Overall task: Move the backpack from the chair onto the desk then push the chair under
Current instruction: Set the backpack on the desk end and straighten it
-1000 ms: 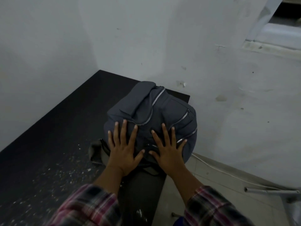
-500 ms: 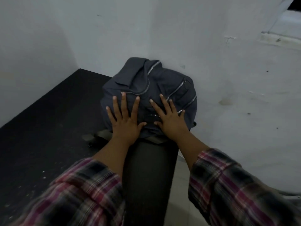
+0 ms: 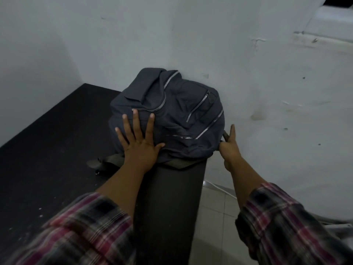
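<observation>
Backpack (image 3: 168, 115) on surface (image 3: 47, 150); left hand (image 3: 140, 144) flat, open on it, right hand (image 3: 230, 148) pinching its strap (image 3: 225, 135); chair push remains.

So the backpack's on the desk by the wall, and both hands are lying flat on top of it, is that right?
Not quite. In the head view only the left hand lies flat on the backpack; the right hand is off its right side, at a strap there. The backpack does sit on the desk by the wall.
</observation>
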